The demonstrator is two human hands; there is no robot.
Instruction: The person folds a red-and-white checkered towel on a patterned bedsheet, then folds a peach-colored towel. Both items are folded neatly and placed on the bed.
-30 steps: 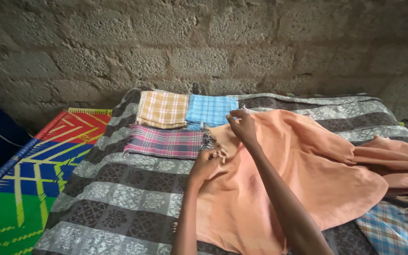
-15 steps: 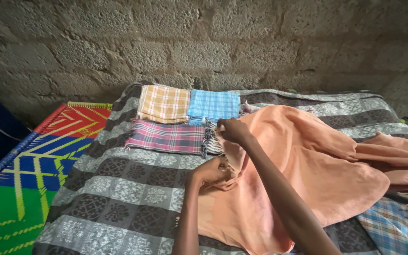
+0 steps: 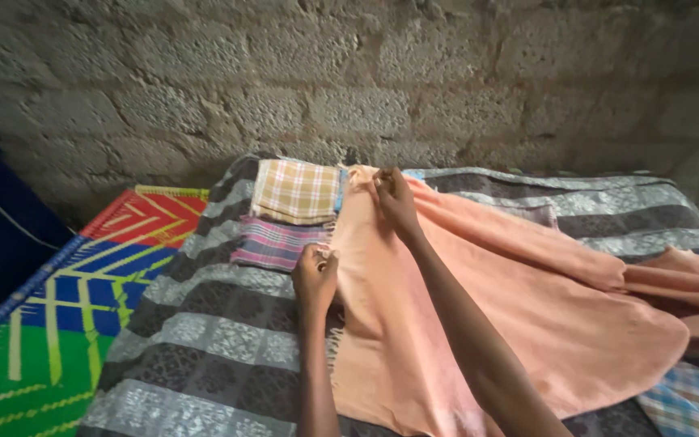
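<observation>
A large peach-orange cloth (image 3: 487,307) lies spread over a grey patterned blanket (image 3: 204,340). My left hand (image 3: 315,277) pinches the cloth's left edge near its fringe. My right hand (image 3: 392,197) grips the cloth's far corner, stretched out toward the wall. That corner now covers a folded blue checked cloth (image 3: 339,190), of which only a sliver shows. Beside it lie a folded yellow-orange checked cloth (image 3: 297,191) and a folded pink-purple striped cloth (image 3: 273,243), both just left of my hands.
A rough block wall (image 3: 366,73) rises right behind the blanket. A woven mat (image 3: 66,299) in red, blue and green lies on the left. Another blue checked cloth (image 3: 689,400) peeks out at the lower right, and the peach cloth bunches at the right edge.
Both hands have pulled the peach cloth's edge away from me toward the wall. It now lies over the folded blue checked cloth, which was in plain view before.
</observation>
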